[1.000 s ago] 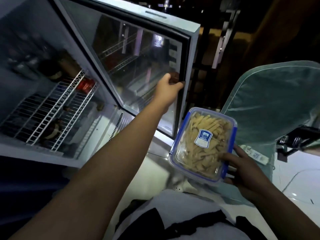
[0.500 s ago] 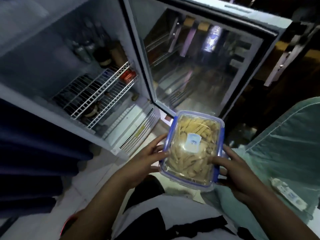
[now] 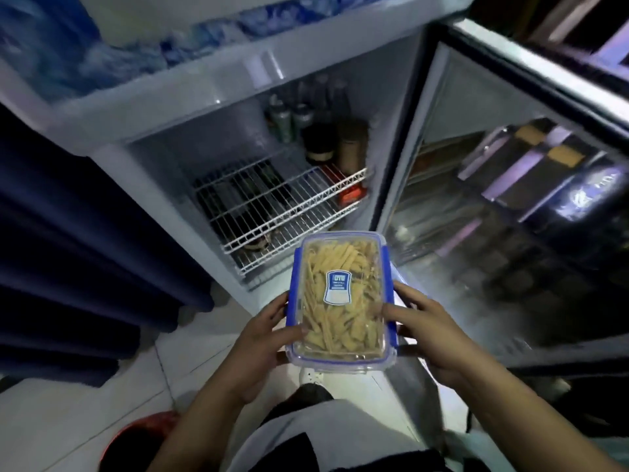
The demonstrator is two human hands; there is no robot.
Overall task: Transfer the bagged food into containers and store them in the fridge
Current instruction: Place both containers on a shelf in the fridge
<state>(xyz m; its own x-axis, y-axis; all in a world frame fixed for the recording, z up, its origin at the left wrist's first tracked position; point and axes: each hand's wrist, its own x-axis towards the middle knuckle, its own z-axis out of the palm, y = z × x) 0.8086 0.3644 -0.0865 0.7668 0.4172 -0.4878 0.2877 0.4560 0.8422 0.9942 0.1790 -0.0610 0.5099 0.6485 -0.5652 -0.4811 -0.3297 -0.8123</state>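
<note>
Container (image 3: pixel 340 301): rigid clear plastic, lid clipped, likely light, smooth-sided; your left hand (image 3: pixel 262 338) and right hand (image 3: pixel 432 335) grip its long sides; support it underneath toward the fridge shelf (image 3: pixel 282 212).

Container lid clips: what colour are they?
Blue lid clips on the clear container, head view.

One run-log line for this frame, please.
stage: container to fridge | left hand: holds container | right hand: holds container | lid: on | fridge door: open | wire shelf: container not yet on it
</note>
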